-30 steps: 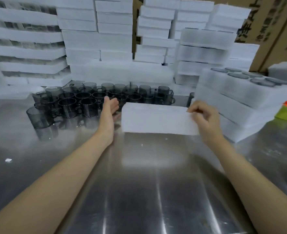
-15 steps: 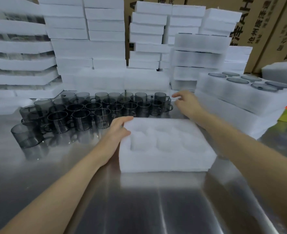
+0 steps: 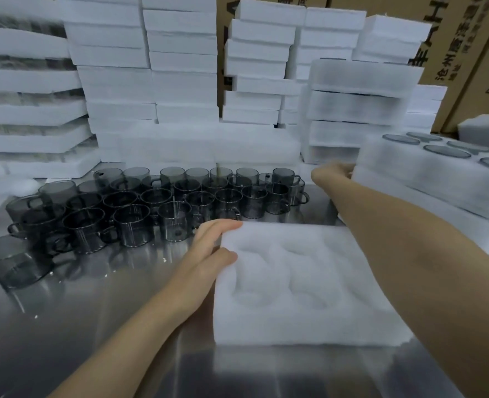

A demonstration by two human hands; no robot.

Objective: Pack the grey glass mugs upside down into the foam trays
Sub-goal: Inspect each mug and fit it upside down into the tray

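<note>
Several grey glass mugs (image 3: 165,208) stand upright in a tight cluster on the steel table, left of centre. An empty white foam tray (image 3: 295,323) with round pockets lies in front of me. My left hand (image 3: 209,254) holds its far left corner, fingers along the side and thumb on the top edge. My right hand (image 3: 332,175) reaches across to the left end of a packed foam tray (image 3: 410,179), where mug bottoms show in the pockets. Its fingertips are against that end and partly hidden.
Tall stacks of white foam trays (image 3: 180,81) wall off the back and left of the table (image 3: 108,340). Cardboard boxes (image 3: 467,53) stand behind at the right. One mug (image 3: 10,262) sits apart at the left edge. The packed tray rests on more foam.
The empty tray went from standing on edge to lying flat, pockets up, nearer to me. My right hand let go of it and moved far right to the packed tray.
</note>
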